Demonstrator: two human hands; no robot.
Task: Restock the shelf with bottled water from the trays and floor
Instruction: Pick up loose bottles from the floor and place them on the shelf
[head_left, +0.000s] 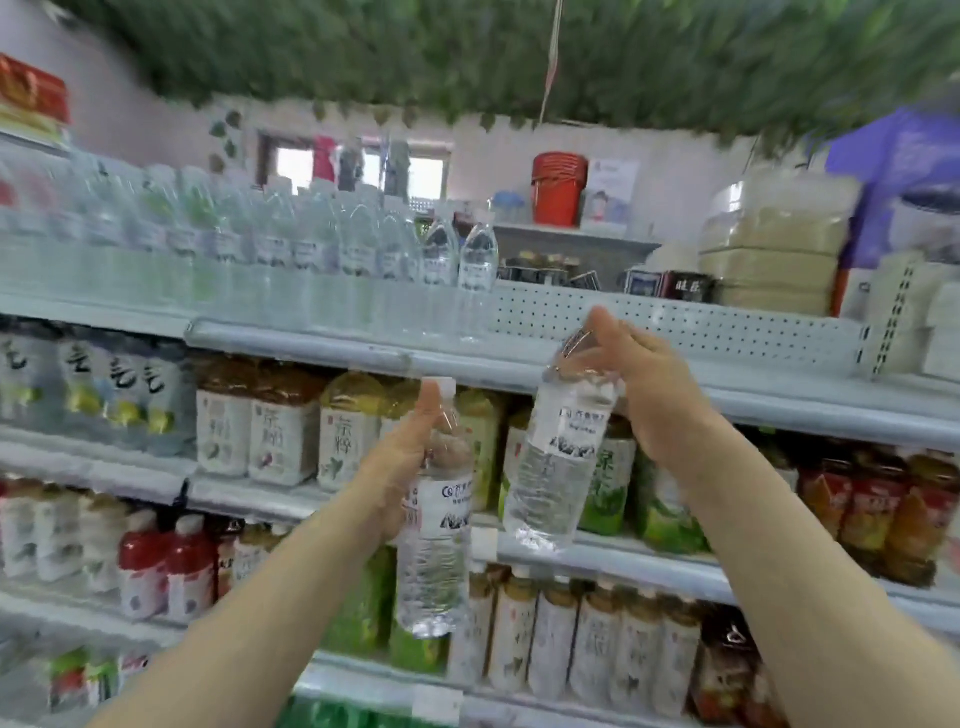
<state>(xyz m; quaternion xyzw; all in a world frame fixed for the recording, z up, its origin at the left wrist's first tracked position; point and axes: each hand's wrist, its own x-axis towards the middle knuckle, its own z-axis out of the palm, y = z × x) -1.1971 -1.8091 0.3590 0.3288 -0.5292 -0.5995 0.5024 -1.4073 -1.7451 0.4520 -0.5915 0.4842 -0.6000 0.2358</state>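
Fingers of the left hand (408, 462) curl round an upright bottle (434, 551); the right hand (654, 389) pinches a tilted bottle (558, 457) by its neck, just below the front edge of the top shelf (779, 402).

Red bucket (558, 189) up top, tea bottles (283, 441) below

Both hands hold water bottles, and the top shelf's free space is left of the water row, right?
No. The head view shows the left hand and right hand holding water bottles, but the free space on the top shelf is right of the water row.
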